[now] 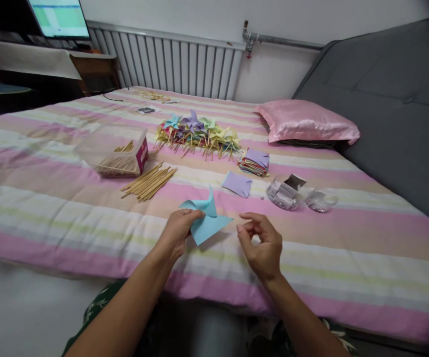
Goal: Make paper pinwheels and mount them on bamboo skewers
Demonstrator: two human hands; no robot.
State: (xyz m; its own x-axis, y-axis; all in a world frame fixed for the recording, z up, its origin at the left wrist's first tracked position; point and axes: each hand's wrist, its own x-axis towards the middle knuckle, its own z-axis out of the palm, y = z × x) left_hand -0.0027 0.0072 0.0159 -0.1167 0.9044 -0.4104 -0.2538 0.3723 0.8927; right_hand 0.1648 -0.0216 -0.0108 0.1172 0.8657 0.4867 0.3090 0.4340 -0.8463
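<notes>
On the left part of the bed [31, 208], toward the far edge, a clear plastic box [113, 153] holds thin wooden sticks, and a loose bundle of sticks [149, 182] lies just beside it on the striped cover. Behind these, near the middle of the bed, is a heap of finished paper pinwheels [197, 134].

Close to the near edge, the left hand [179, 230] pinches a light blue paper square [207, 220] at its left side, thumb on top; one corner of the paper curls up and over toward the middle. The right hand [261, 243] hovers just beside the paper without touching it, fingers curled, thumb and forefinger drawn together as if on something very small, though nothing can be made out between them.

Further right lie a single purple square [237, 183], a stack of coloured squares [255, 162] and two small clear containers [299, 196]; a pink pillow [305, 121] sits at the far right corner.

To fold well, the left hand should probably keep the curled corner pinned at the centre so that it does not spring back while the next corner is brought in.
</notes>
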